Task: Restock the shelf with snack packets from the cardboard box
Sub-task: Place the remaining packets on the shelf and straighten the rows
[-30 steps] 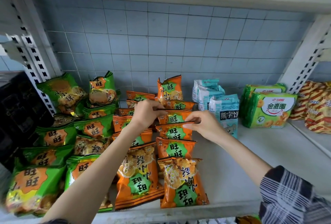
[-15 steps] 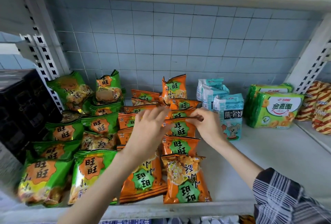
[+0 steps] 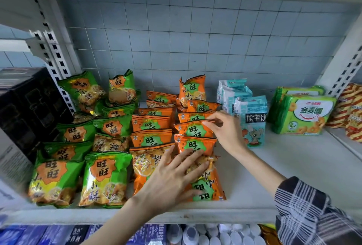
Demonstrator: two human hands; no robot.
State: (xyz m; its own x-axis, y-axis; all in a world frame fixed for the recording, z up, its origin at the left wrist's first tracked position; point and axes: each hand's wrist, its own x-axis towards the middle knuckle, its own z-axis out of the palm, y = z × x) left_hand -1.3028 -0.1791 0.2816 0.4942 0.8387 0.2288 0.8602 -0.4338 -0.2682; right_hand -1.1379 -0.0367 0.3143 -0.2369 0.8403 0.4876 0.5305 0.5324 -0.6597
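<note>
Drops left hand (image 3: 172,180) from back rows onto front orange packet (image 3: 209,189); presses flat, fingers spread, grasping nothing. Keeps right hand (image 3: 225,131) pinching top seam of third orange packet (image 3: 194,130). Straightens right orange column on shelf (image 3: 293,166); likely tidying stage. Cardboard box out of view.
</note>
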